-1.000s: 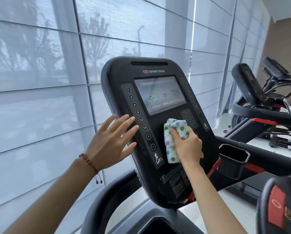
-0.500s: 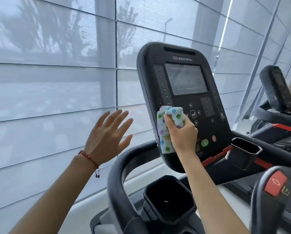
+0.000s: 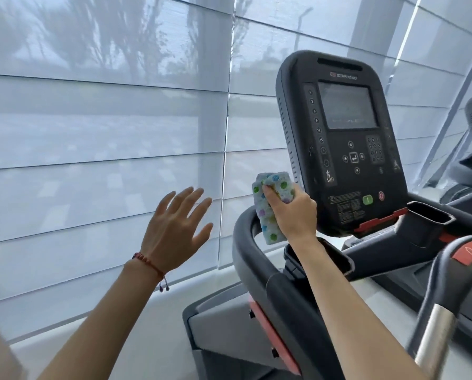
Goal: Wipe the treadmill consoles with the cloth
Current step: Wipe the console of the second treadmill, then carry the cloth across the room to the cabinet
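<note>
Well left of the console (image 3: 342, 144), the left hand (image 3: 174, 229) is hovering in mid-air with fingers spread wide and straight, touching nothing, a red cord bracelet (image 3: 147, 263) sitting at its wrist. Moving right, the right hand (image 3: 292, 215) is gripping the folded spotted cloth (image 3: 270, 204), fingers curled round it, pressing it at the console's lower left edge, just above the curved black handrail (image 3: 259, 270). Right of the cloth, the console's dim screen (image 3: 348, 105) is facing the person, with a green button (image 3: 367, 199) and a red button (image 3: 381, 195) sitting below it.
</note>
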`<state>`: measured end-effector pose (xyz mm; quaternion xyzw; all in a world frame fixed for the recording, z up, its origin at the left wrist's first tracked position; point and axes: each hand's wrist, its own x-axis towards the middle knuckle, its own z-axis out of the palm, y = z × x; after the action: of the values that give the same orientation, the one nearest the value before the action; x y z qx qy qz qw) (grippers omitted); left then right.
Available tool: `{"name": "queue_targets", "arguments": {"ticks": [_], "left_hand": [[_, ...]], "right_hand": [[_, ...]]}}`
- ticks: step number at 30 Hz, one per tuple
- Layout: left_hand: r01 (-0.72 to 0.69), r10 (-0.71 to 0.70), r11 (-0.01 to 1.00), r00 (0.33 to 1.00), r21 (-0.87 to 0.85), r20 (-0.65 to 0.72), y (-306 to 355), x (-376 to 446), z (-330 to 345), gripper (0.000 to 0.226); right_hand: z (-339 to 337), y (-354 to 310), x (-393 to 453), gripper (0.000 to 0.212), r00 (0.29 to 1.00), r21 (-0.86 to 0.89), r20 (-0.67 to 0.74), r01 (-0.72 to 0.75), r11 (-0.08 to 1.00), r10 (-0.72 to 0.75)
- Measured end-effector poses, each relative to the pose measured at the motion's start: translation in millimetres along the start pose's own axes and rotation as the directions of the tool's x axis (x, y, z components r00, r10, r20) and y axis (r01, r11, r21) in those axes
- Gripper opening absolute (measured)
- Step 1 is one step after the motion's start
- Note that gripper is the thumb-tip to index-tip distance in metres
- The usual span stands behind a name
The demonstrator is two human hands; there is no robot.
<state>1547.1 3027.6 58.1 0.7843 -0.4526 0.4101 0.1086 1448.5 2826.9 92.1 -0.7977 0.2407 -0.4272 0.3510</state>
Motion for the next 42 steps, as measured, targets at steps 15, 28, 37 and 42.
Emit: {"name": "queue_targets", "arguments": {"ticks": [15,28,37,42], "left_hand": [[-0.044,0.053,0.973,0.998,-0.225,0.034,-49.7,-153.8,-6.6,0.042],[0.056,0.083,0.910,0.946,-0.411,0.314,14.2,-279.2,18.6,0.049],[0.034,0.218,0.868,0.870,-0.496,0.441,87.5,-329.2,19.0,0.045],[0.008,0.304,0.837,0.824,-0.547,0.478,131.1,-337.6,10.0,0.046]], "right_hand": [[61.9,-22.6,-197.4,0.026,0.974,0.140,-0.058,-0.209,0.968,0.219],[43.7,56.8,-338.1,0.019,0.807,-0.016,-0.113,-0.584,0.811,0.579],[-0.1,102.5,-422.9,0.025,0.639,-0.016,-0.175,-0.762,0.647,0.749],[-35.5,119.1,-463.3,0.025,0.551,0.017,-0.227,-0.822,0.569,0.803]]}}
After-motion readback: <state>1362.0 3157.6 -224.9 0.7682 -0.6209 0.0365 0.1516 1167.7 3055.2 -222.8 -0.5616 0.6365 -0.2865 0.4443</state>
